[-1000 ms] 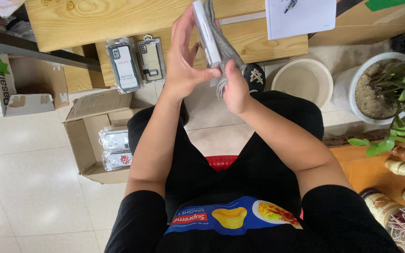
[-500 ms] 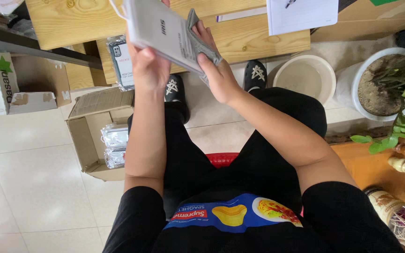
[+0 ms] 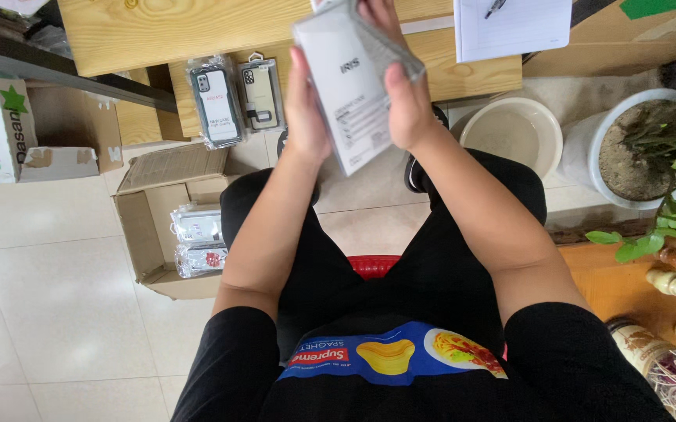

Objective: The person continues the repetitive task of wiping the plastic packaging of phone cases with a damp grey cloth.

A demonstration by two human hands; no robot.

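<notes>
Both hands, left hand (image 3: pixel 306 117) and right hand (image 3: pixel 404 101), clamp one grey phone-case packet (image 3: pixel 349 86), probably unopened; more wait in the near-left cardboard box (image 3: pixel 146 234).

open cardboard box (image 3: pixel 146 227) of packaged cases, two phone cases (image 3: pixel 236 100) on wooden bench, beige basin (image 3: pixel 511 134), potted plant (image 3: pixel 650 148)

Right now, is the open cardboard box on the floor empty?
No: the cardboard box, on the floor beside the person's left leg, holds several clear-wrapped packages stacked inside it.
</notes>
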